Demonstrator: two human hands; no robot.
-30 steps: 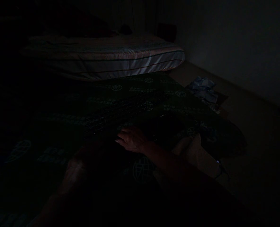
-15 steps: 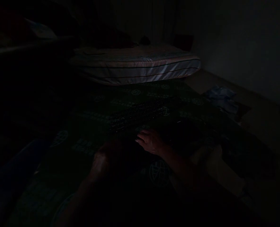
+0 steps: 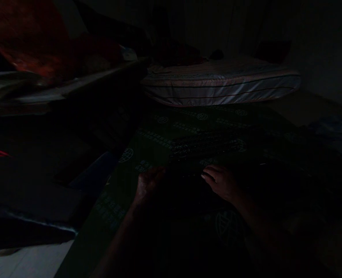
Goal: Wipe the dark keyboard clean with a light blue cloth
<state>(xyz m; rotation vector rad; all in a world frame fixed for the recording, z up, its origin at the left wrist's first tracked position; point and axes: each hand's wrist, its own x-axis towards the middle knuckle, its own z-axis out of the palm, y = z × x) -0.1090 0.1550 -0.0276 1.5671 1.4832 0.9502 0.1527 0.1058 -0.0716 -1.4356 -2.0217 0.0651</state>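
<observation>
The light is very dim. My left hand (image 3: 149,181) is closed, knuckles up, near the left end of some dark material lying on a green printed sheet (image 3: 124,193). Its fingertips are lost in shadow. My right hand (image 3: 219,181) lies to the right with its fingers bent and close together, at the dark material; what it pinches is too dark to name. Just beyond both hands, several thin black strips (image 3: 205,146) with small pale specks lie side by side across the sheet.
A mattress (image 3: 223,90) with a striped cover stands beyond the sheet. At the left is a shelf-like surface (image 3: 86,79) with an orange-red item (image 3: 40,42) on it. A bluish cloth heap (image 3: 332,129) lies at the right, and pale floor (image 3: 34,258) shows at lower left.
The view has swung to the left, so the hands, strips and mattress appear farther right, and more of the left side shows. Both hands stay near the dark material.
</observation>
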